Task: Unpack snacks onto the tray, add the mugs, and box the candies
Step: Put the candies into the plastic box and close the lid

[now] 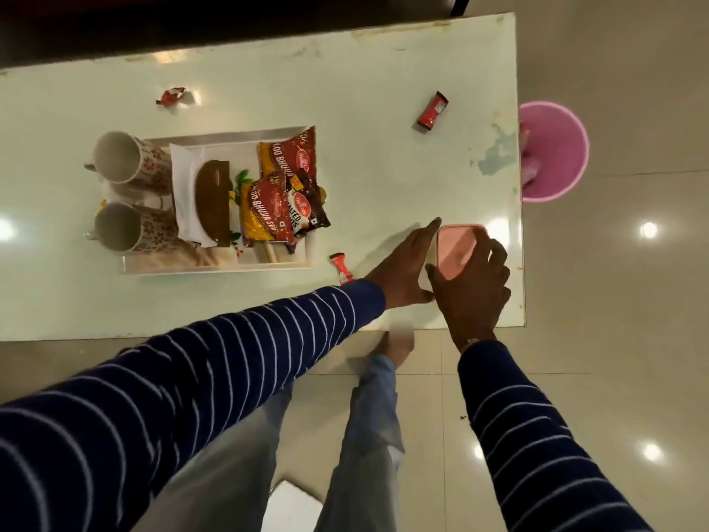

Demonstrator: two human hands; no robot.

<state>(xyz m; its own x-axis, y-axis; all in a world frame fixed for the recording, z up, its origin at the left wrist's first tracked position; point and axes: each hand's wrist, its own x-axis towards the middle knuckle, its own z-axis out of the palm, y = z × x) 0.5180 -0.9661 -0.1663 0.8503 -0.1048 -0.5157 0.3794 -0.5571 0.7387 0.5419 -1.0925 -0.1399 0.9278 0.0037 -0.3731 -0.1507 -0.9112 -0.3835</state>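
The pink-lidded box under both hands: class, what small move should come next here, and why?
Probably lift the lid off the box. The right hand grips it from above, the left hand steadies its side, and the lid looks shut. Three red candies, near the tray, top right and top left, lie loose on the table.

You see a pale green table [383, 155] on glossy beige tiles [614, 339]; a pink bucket [560, 155] stands just beside its right edge

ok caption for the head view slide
Both hands on the pink-lidded box; three candies loose beside the loaded tray.
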